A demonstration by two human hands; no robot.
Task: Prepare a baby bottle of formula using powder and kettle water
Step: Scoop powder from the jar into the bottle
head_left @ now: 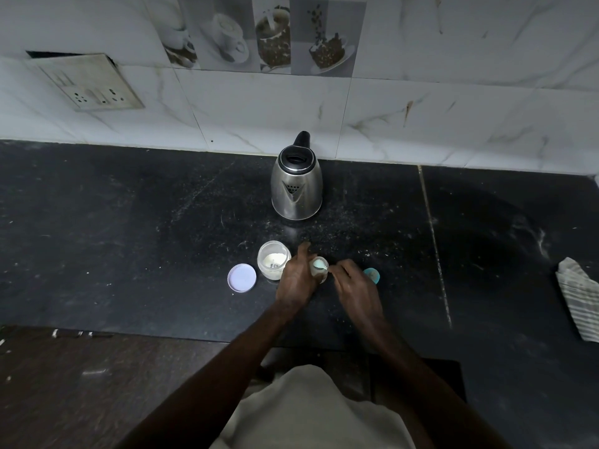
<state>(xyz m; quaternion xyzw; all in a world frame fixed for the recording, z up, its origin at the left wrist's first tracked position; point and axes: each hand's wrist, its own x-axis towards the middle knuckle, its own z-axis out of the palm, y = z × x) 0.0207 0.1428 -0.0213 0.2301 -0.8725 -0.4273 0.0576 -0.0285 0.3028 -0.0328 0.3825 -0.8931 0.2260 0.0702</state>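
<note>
Head view: my left hand (296, 281) holds the bottle (316, 275) beside the open powder jar (274, 259). My right hand (355, 288) pinches a little scoop (323, 269) at its mouth. I think powder is going in. Next I pour kettle (296, 186) water, slowly.

Desk (129, 238) black, white-speckled. Kettle (296, 189) silver, black lid. Jar lid (241, 277) pale lilac. Cap (371, 275) teal. Cloth (580, 303) far right grey-white striped. Wall tiles (421, 118) white marbled.
</note>
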